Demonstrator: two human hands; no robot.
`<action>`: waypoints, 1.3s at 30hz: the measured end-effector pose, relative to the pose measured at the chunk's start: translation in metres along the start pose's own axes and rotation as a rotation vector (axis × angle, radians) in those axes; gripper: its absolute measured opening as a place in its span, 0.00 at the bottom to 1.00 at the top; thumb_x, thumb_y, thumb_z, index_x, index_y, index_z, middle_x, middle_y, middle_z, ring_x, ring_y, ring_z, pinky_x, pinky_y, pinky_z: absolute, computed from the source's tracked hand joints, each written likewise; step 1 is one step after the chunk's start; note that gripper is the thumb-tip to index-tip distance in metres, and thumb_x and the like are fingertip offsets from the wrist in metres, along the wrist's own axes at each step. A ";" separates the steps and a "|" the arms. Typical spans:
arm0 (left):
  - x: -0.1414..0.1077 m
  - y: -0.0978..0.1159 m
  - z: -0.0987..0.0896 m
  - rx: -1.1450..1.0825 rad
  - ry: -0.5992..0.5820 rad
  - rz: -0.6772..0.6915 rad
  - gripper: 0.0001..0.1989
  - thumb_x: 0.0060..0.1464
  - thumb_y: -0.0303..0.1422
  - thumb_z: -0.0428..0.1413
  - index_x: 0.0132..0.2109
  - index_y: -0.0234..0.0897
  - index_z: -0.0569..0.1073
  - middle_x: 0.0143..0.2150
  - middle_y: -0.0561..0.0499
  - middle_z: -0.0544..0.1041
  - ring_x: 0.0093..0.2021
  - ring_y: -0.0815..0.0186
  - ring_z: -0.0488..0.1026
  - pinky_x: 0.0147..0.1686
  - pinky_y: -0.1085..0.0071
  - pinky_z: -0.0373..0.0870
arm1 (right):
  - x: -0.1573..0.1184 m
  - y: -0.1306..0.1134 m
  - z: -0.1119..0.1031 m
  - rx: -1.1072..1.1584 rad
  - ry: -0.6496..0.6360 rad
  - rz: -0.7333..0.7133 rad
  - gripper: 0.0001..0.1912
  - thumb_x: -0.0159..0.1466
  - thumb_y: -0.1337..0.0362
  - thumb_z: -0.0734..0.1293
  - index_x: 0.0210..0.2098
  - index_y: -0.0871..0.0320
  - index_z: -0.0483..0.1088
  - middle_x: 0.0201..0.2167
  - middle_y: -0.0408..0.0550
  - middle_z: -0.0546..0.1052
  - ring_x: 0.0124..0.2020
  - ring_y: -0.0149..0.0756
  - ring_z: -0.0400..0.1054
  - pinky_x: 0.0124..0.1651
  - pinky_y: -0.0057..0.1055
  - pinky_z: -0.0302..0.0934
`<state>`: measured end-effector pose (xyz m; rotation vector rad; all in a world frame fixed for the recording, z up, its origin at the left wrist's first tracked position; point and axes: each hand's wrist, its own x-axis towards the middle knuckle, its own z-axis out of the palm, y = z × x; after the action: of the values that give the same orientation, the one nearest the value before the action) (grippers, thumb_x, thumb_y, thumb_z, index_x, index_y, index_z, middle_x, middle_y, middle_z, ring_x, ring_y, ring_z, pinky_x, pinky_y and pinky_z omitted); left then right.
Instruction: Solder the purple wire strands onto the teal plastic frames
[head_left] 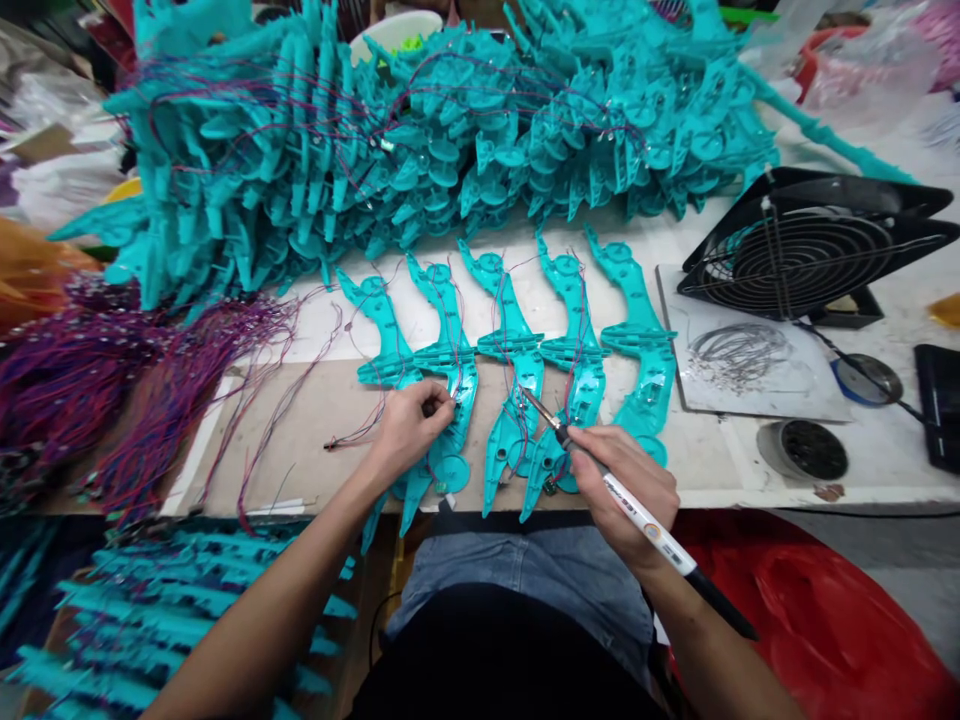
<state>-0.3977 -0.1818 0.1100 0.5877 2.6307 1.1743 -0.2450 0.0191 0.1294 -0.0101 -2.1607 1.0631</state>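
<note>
My right hand [626, 490] is wrapped round the grip of a soldering iron [637, 515] with a black-and-white handle. Its metal tip points left and down at a teal plastic shell [517, 370] in the middle of the row, which has thin red and blue wires across it. My left hand [412, 425] is pinched closed over the lower half of another teal shell [457, 385]. Whatever is between those fingertips is hidden, though thin wires run close by. Several such curved shells lie side by side, among them one at the right end [649, 375].
A large heap of teal shells [450, 130] stands behind the row. Bundles of purple-red wires [180, 390] lie at left. At right are a black fan [795, 245], a board with wire-like solder [739, 355], a round tin [806, 450] and a red bag [810, 620].
</note>
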 end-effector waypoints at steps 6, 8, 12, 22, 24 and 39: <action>-0.007 -0.002 -0.002 0.071 -0.031 -0.008 0.10 0.51 0.38 0.52 0.31 0.37 0.72 0.27 0.52 0.75 0.29 0.66 0.70 0.31 0.72 0.63 | -0.002 -0.005 -0.019 -0.048 0.058 0.033 0.13 0.59 0.73 0.67 0.43 0.56 0.76 0.33 0.46 0.79 0.34 0.35 0.74 0.38 0.32 0.70; -0.010 -0.004 -0.003 0.111 -0.033 -0.028 0.12 0.52 0.41 0.52 0.32 0.38 0.73 0.29 0.53 0.76 0.30 0.66 0.71 0.32 0.72 0.63 | -0.006 0.004 -0.041 -0.175 0.177 0.132 0.11 0.61 0.70 0.65 0.42 0.57 0.76 0.33 0.47 0.79 0.33 0.35 0.74 0.38 0.32 0.70; -0.012 -0.007 -0.004 0.159 -0.064 -0.087 0.15 0.51 0.45 0.52 0.34 0.39 0.74 0.32 0.53 0.78 0.31 0.64 0.72 0.31 0.71 0.64 | -0.020 0.035 -0.097 -0.493 0.451 0.363 0.13 0.64 0.61 0.64 0.42 0.59 0.77 0.24 0.44 0.77 0.28 0.34 0.72 0.39 0.32 0.68; -0.013 0.006 -0.011 0.211 -0.120 -0.127 0.13 0.50 0.45 0.53 0.34 0.41 0.73 0.34 0.54 0.79 0.36 0.59 0.75 0.34 0.70 0.67 | -0.016 0.078 -0.146 -0.611 0.483 0.515 0.17 0.61 0.56 0.65 0.38 0.62 0.79 0.21 0.47 0.76 0.31 0.37 0.72 0.43 0.34 0.65; -0.013 0.007 -0.011 0.205 -0.122 -0.128 0.12 0.50 0.44 0.53 0.34 0.41 0.73 0.34 0.54 0.79 0.36 0.58 0.75 0.34 0.69 0.68 | -0.014 0.081 -0.147 -0.597 0.464 0.532 0.17 0.61 0.56 0.65 0.38 0.62 0.79 0.21 0.47 0.75 0.32 0.38 0.72 0.44 0.35 0.65; -0.010 -0.001 -0.006 0.124 -0.070 -0.035 0.13 0.51 0.43 0.52 0.34 0.40 0.75 0.34 0.52 0.80 0.36 0.60 0.75 0.36 0.69 0.68 | -0.008 0.059 -0.131 -0.418 0.538 0.455 0.11 0.61 0.60 0.66 0.37 0.59 0.78 0.22 0.43 0.75 0.30 0.36 0.71 0.41 0.36 0.66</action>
<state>-0.3908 -0.1909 0.1130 0.5906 2.6573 0.9682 -0.1769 0.1463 0.1366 -0.9112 -1.8677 0.7052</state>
